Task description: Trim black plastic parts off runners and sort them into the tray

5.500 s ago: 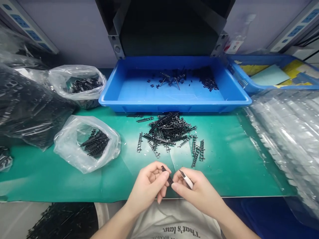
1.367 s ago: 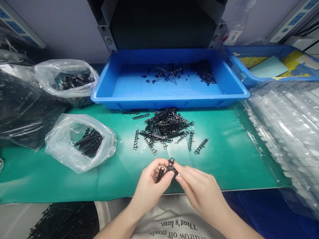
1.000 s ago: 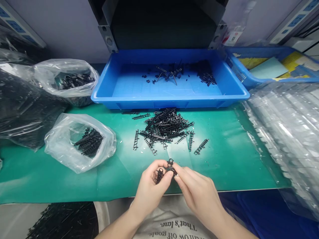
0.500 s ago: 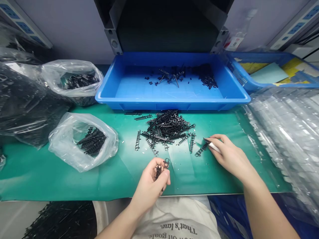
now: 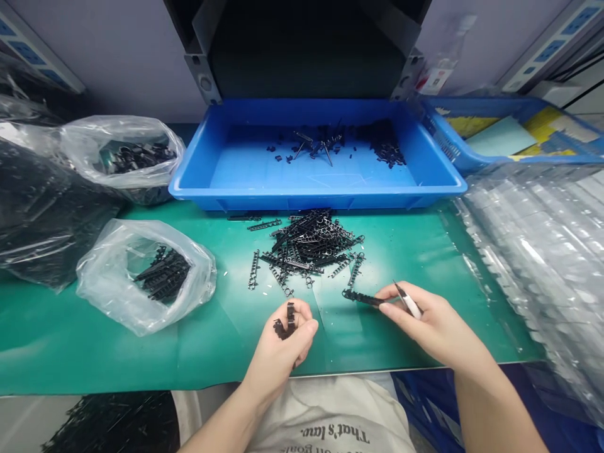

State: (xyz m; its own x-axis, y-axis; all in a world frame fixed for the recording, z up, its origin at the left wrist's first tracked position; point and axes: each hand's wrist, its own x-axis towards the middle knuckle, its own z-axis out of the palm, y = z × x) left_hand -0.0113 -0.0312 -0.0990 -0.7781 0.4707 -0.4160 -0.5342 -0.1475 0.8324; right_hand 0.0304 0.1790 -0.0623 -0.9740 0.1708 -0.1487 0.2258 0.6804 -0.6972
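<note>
My left hand [image 5: 280, 355] is closed around black plastic strips [image 5: 290, 316], whose ends stick out above the fingers. Between the thumb and fingertips of my right hand [image 5: 434, 324] is another black plastic strip [image 5: 362, 297], pointing left. The same hand also holds a slim white-handled tool [image 5: 411, 304] with a dark pointed tip; its exact kind cannot be made out. Beyond both hands lies a heap of similar black strips [image 5: 311, 238] on the green mat [image 5: 226, 340]. One loose strip [image 5: 356, 270] lies just past the strip in my right hand.
A blue tray [image 5: 264, 170] with small black pieces stands behind the heap. At left are an open clear bag of strips [image 5: 108, 277] and a second open bag [image 5: 80, 141]. Stacked clear plastic trays [image 5: 528, 251] line the right; a blue basket [image 5: 462, 151] sits behind them.
My right hand has picked up a strip from the mat and moved slightly left and toward me with it. The strips in my left hand have shifted within its grip.
</note>
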